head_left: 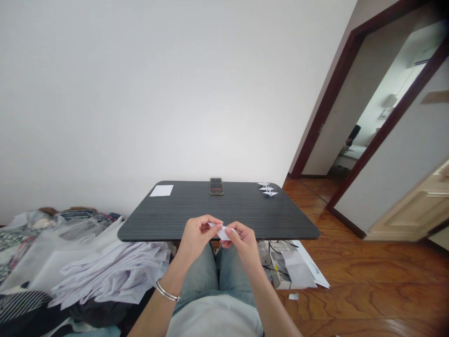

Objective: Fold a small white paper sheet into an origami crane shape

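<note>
Between my two hands, over the near edge of the dark table (196, 203), is a small folded piece of white paper (222, 233). My left hand (200, 234) pinches its left end between thumb and fingers. On the other end, my right hand (242, 238) is closed, its thumb lying on top of the paper. Parts of the folds are hidden by my fingers. Several white paper cranes (268, 189) stand in a row at the table's far right. A flat sheet of white paper (162, 190) lies at the far left corner.
A phone (216, 186) rests at the table's back edge, by the white wall. Heaped clothes (115, 271) lie to the left. Under the table's right side are a box (280, 276), cables and papers (301, 269). A doorway opens at the right, beyond the wooden floor (368, 290).
</note>
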Motion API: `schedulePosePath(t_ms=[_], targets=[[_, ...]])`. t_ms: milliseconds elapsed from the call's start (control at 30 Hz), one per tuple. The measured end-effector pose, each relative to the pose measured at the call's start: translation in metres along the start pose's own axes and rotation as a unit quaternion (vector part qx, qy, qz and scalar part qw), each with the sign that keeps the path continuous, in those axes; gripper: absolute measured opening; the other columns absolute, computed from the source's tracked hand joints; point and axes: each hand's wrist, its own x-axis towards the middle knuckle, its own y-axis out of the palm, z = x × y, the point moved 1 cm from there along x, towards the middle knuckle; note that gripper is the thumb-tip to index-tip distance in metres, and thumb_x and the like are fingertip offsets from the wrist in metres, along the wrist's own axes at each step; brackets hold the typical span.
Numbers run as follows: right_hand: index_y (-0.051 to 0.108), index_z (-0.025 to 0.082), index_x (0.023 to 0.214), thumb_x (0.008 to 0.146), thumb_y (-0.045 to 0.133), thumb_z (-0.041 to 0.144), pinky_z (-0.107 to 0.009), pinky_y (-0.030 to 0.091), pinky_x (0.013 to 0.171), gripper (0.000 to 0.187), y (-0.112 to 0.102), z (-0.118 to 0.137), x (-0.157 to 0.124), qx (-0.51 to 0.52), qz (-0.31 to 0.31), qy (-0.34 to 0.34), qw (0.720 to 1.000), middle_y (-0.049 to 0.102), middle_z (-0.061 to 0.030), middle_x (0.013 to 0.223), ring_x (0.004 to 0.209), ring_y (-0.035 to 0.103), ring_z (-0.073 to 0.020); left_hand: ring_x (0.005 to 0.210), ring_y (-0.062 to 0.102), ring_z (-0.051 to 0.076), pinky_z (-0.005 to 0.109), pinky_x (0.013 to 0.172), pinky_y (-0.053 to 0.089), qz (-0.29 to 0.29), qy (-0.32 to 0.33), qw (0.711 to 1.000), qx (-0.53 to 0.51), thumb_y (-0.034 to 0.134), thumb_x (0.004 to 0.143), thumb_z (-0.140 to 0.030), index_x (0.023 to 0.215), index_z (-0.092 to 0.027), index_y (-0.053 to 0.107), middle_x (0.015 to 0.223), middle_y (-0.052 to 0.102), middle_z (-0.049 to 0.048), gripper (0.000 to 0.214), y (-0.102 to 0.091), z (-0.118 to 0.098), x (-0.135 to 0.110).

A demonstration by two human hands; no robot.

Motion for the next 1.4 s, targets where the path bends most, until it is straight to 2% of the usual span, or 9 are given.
schedulePosePath(t_ms=[367,867,1133,1400], targets=[[0.062,0.015,0.064,0.071,0.064,0.04,-0.022,0.046,0.043,0.026,-0.001,0.003,0.0,-0.004,-0.009,0.015,1.0,0.063,0.0005,0.049,0.042,0.058,-0.0126,0.05,0.06,0.013,0.023,0.052,0.05,0.014,-0.025,1.0,-0.01,0.07,0.063,-0.024,0.071,-0.013,0.07,0.062,0.068,0.003,0.014,-0.001,-0.004,0.001],[0.063,0.017,0.065,0.073,0.062,0.046,-0.026,0.048,0.046,0.03,-0.005,0.006,0.0,0.008,0.029,0.034,0.999,0.065,-0.0008,0.053,0.045,0.059,-0.0153,0.054,0.06,0.012,0.022,0.053,0.051,0.05,-0.023,0.998,-0.025,0.072,0.058,-0.021,0.065,-0.012,0.07,0.062,0.068,0.0035,0.011,-0.005,-0.004,0.004],[0.064,0.017,0.065,0.073,0.062,0.047,-0.026,0.048,0.047,0.031,-0.006,0.008,-0.001,0.01,0.029,0.025,0.999,0.065,-0.0009,0.054,0.044,0.058,-0.0154,0.063,0.062,0.013,0.023,0.062,0.052,0.095,-0.044,0.993,-0.057,0.07,0.065,-0.024,0.077,-0.011,0.069,0.072,0.07,0.0056,0.018,-0.01,-0.008,0.0],[0.064,0.017,0.069,0.074,0.062,0.045,-0.026,0.05,0.048,0.028,-0.008,0.002,0.0,-0.001,0.019,0.003,1.0,0.065,-0.0008,0.055,0.048,0.061,-0.0164,0.066,0.062,0.013,0.022,0.06,0.051,0.069,-0.029,0.995,-0.059,0.069,0.067,-0.028,0.074,-0.012,0.067,0.072,0.068,0.0042,0.018,-0.013,-0.008,-0.001]])
